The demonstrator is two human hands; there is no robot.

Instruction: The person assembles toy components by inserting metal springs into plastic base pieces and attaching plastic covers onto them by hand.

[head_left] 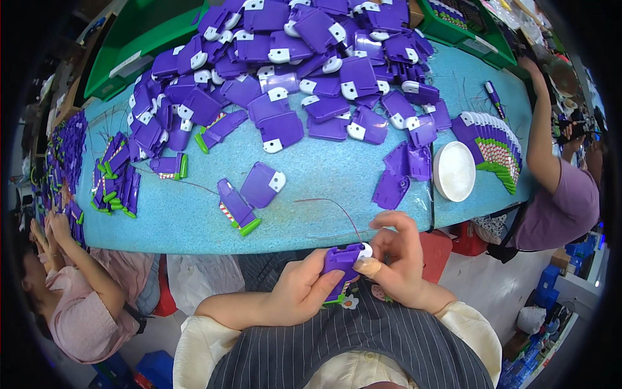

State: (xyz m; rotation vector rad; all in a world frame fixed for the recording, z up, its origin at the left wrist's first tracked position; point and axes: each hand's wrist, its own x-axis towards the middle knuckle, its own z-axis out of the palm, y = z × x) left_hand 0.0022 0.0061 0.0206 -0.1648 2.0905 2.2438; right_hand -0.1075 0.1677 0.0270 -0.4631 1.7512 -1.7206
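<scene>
The step in hand appears to be joining or seating parts at the white corner of a small purple casing (339,262), held up in front of the person's apron (285,350), off the counter (162,217) and just on the near side of its front edge. The left hand (299,285) is closed around the casing's left side, thumb across the face. The right hand (398,259) is partly open, its wrapped thumb at the white corner piece (367,251) and its other fingers loosely curled; whether it pinches the piece cannot be told.

A thin dark wire (338,206) runs up from that corner onto the counter. The next move likely calls for the left hand holding steady while the right presses squarely, without trapping or tugging the wire.

Ahead of the hands, the open blue strip leaves room to set work down, between a green-footed purple piece (234,204) beside a loose purple cover (262,185) and, to the right, bare purple shells (392,188) and a white bowl (455,198). Farther back, heaped purple covers (278,133) leave little room. The bowl stands near the front edge, so a wide rightward sweep could knock it.
</scene>
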